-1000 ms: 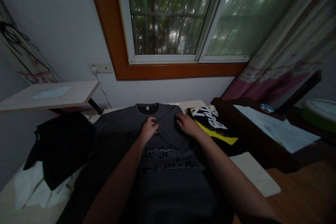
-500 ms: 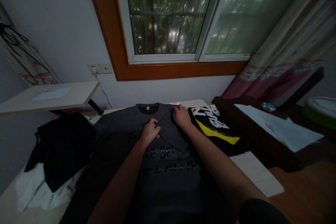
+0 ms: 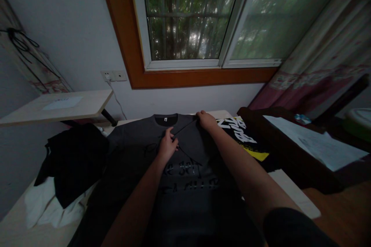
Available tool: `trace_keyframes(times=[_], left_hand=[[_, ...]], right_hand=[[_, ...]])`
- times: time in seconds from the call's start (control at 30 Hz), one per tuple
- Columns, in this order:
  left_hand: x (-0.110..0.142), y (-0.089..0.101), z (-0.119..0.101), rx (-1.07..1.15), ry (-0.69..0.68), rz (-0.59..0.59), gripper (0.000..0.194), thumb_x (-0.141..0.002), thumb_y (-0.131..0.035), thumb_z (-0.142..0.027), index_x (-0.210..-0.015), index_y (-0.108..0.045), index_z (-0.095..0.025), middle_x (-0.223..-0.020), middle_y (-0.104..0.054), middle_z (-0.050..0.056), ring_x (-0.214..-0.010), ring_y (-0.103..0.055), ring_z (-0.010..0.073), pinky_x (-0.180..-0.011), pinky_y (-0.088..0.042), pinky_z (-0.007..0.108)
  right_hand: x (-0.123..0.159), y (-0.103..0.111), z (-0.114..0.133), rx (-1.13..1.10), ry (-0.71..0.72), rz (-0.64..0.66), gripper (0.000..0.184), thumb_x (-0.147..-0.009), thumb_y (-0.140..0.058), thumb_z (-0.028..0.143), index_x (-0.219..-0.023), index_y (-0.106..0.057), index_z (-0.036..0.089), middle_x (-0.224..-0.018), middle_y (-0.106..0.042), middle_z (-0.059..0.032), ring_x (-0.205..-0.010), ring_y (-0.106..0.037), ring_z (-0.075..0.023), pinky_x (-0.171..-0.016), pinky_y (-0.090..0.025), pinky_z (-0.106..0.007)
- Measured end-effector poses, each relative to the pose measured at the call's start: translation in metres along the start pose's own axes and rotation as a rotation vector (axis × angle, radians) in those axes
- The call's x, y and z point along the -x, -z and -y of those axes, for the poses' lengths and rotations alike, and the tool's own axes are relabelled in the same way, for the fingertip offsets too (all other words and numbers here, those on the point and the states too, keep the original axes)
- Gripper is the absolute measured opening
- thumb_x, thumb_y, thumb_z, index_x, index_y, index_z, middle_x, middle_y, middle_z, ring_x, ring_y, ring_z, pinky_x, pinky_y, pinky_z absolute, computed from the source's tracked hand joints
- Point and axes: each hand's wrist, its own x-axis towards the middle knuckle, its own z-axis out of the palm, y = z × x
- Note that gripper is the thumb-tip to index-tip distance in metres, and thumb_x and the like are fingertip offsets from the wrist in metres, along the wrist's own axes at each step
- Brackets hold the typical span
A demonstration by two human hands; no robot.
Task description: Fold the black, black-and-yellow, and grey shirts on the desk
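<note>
A dark grey T-shirt (image 3: 185, 197) with black lettering on its chest lies spread on the table, its neckline towards the window. My left hand (image 3: 168, 146) is on the chest just below the collar. Its index finger sticks out while the other fingers are curled at a folded flap of the shirt, where creases meet. At the shirt's right shoulder, my right hand (image 3: 206, 120) pinches the top edge of the cloth. The fingertips of both hands are partly hidden.
To the left, a black garment (image 3: 77, 158) lies heaped over white cloth (image 3: 43, 204), below a raised shelf (image 3: 87, 102). A black T-shirt with yellow and white print (image 3: 240, 133) lies on the right. Beyond it are a dark wooden piece (image 3: 292, 154) and paper sheet (image 3: 313, 139).
My right hand has shifted slightly away from me and right, to the shoulder edge. My left index finger has straightened. The view has turned a little to the left.
</note>
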Motion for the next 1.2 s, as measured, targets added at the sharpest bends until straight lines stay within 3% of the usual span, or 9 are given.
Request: trace_keyframes(times=[0.17,0.33,0.53,0.7,0.93,1.07,1.2], left_hand=[[-0.002,-0.003,0.007,0.029,-0.059,-0.041,0.059,-0.088,-0.058,-0.015,-0.143,-0.04,-0.027,-0.107,-0.055,0.0,-0.06,-0.062,0.0042,-0.046,-0.053,0.015],[-0.006,-0.002,0.012,0.088,-0.029,-0.066,0.054,-0.089,-0.057,-0.013,-0.14,-0.044,-0.024,-0.099,-0.054,-0.001,-0.061,-0.064,0.0058,-0.049,-0.056,0.017],[-0.007,0.001,0.008,0.127,0.04,-0.109,0.061,-0.09,-0.06,-0.016,-0.147,-0.038,-0.024,-0.102,-0.059,0.0,-0.065,-0.067,0.0064,-0.057,-0.059,0.019],[-0.005,0.002,0.006,0.052,0.022,-0.091,0.054,-0.091,-0.055,-0.012,-0.142,-0.044,-0.021,-0.104,-0.062,0.002,-0.058,-0.068,0.0058,-0.059,-0.057,0.019],[-0.003,0.001,0.003,-0.082,0.0,-0.123,0.048,-0.089,-0.052,-0.01,-0.137,-0.049,-0.019,-0.102,-0.064,0.002,-0.056,-0.066,0.0066,-0.058,-0.055,0.02],[0.001,0.004,0.001,-0.143,-0.065,-0.209,0.047,-0.085,-0.054,-0.008,-0.13,-0.057,-0.019,-0.121,-0.06,0.01,-0.08,-0.069,0.013,-0.077,-0.059,0.029],[0.009,0.006,-0.003,-0.349,-0.332,-0.213,0.038,-0.087,-0.052,-0.01,-0.12,-0.068,-0.023,-0.126,-0.063,0.009,-0.118,-0.06,0.0233,-0.108,-0.048,0.042]], right_hand=[[0.005,0.001,0.002,0.008,-0.032,-0.052,0.047,-0.098,-0.039,0.012,-0.143,-0.052,0.02,-0.13,-0.058,-0.0169,-0.115,-0.06,-0.0267,-0.097,-0.045,-0.035],[0.019,-0.003,0.011,-0.07,-0.042,-0.134,0.047,-0.1,-0.04,0.016,-0.146,-0.051,0.019,-0.136,-0.058,-0.0159,-0.122,-0.057,-0.0259,-0.105,-0.042,-0.033],[0.074,-0.031,0.031,-0.106,0.104,-0.14,0.054,-0.103,-0.045,0.041,-0.15,-0.049,0.015,-0.156,-0.045,-0.0164,-0.141,-0.045,-0.0298,-0.117,-0.036,-0.042],[0.119,-0.043,0.04,-0.118,0.173,-0.161,0.055,-0.105,-0.039,0.046,-0.148,-0.053,0.014,-0.159,-0.043,-0.0144,-0.15,-0.033,-0.0296,-0.123,-0.029,-0.045],[0.146,-0.044,0.03,-0.109,0.188,-0.134,0.058,-0.104,-0.041,0.049,-0.15,-0.051,0.014,-0.162,-0.037,-0.0152,-0.152,-0.031,-0.0299,-0.123,-0.029,-0.047],[0.149,-0.045,0.027,-0.087,0.166,-0.111,0.06,-0.103,-0.041,0.049,-0.151,-0.049,0.015,-0.164,-0.035,-0.0146,-0.152,-0.031,-0.0306,-0.123,-0.03,-0.048],[0.134,-0.044,0.034,-0.073,0.098,-0.082,0.064,-0.103,-0.039,0.054,-0.152,-0.049,0.014,-0.163,-0.035,-0.016,-0.153,-0.029,-0.0325,-0.122,-0.03,-0.048]])
